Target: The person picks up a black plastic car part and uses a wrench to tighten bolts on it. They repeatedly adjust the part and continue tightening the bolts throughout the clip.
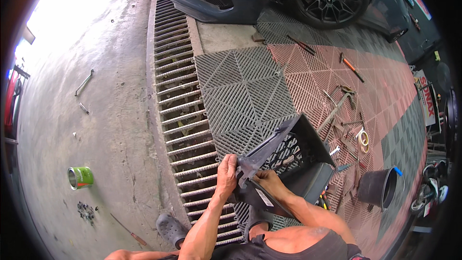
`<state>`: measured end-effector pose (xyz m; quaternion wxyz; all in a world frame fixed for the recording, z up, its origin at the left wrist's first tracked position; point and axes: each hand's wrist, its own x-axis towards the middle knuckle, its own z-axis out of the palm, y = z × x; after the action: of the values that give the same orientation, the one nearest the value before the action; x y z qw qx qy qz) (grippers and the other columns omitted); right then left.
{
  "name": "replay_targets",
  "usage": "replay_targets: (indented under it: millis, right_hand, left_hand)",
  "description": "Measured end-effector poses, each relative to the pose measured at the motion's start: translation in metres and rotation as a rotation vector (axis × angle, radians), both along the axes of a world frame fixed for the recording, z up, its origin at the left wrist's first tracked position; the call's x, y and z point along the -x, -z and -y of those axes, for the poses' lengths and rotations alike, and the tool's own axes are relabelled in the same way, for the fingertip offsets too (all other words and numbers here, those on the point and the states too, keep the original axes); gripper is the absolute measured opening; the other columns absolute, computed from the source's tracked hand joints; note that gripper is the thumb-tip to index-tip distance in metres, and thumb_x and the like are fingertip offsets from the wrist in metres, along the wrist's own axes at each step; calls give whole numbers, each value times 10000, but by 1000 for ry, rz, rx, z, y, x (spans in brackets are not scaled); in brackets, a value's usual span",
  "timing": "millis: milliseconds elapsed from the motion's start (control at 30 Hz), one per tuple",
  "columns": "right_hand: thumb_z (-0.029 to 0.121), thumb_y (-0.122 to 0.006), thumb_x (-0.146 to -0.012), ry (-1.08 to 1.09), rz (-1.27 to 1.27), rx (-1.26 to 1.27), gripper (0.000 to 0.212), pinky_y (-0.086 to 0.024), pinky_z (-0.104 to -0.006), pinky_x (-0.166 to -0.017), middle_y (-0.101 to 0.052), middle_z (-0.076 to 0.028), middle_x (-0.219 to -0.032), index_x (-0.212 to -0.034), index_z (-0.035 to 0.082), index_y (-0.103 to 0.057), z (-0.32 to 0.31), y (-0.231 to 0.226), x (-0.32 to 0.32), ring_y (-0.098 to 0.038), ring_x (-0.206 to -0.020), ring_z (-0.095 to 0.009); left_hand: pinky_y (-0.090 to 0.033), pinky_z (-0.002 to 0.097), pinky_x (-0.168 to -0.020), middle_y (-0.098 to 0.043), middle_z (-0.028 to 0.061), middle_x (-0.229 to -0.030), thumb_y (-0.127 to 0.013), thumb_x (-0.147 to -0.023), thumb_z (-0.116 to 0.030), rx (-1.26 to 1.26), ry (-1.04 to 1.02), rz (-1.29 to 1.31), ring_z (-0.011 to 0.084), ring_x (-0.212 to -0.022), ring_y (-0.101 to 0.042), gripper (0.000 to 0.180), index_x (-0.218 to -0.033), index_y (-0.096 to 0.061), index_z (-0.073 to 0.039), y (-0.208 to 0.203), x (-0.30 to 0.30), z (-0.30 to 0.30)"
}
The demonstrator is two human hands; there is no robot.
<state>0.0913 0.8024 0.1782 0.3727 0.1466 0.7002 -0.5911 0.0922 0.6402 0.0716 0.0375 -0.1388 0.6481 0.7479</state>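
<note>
Across my lap lies a black plastic car trim part [315,139] with an open, box-like shape and a honeycomb mesh grille [288,150] in it. My left hand [226,175] is closed round its left corner, the fingers wrapped over the edge. Inside that same corner, my right hand [269,183] has its fingers curled against the plastic. Its fingertips are partly hidden, so anything small between them cannot be made out. A white label [264,197] sticks to the near wall of the part.
A metal drain grate [180,101] runs along my left. Tools, including an orange-handled hammer [352,69], a tape roll [363,140] and a black bucket [377,188], are on the tiles at right. On the concrete stand a green can [80,177] and a screwdriver [132,233]. A dark car [240,0] is ahead.
</note>
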Motion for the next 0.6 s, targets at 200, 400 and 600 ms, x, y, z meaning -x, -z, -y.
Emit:
replay_targets:
  millis: [200,400,600]
  right_hand:
    - [269,-657,-1021,-222,-480,-308,339,-545,-465,-721,-760,-248,-876,-996,-49,-771,-11,5,3,-732,-742,-351]
    - [269,-669,-1048,-249,-129,-258,360,-453,-360,-573,-564,-57,-590,-908,-56,-731,-9,-43,20,-509,-596,-94]
    - [231,-650,-1041,-319,-194,-333,319,-486,-402,-598,-601,-131,-614,-913,-50,-731,-24,-52,14,-578,-567,-182]
  left_hand:
    - [-435,354,-730,-508,55,-828,-476,-1137,-253,123,7,-105,159,-808,-471,324,-968,-572,6,-11,5,1]
    - [-466,290,-723,-596,21,-869,-492,-1149,-360,-58,15,37,109,-801,-518,388,-1048,-653,-22,22,-6,10]
    - [-574,236,-578,-666,32,-876,-634,-1064,-411,-346,112,38,78,-669,-639,355,-1190,-581,-83,51,-24,25]
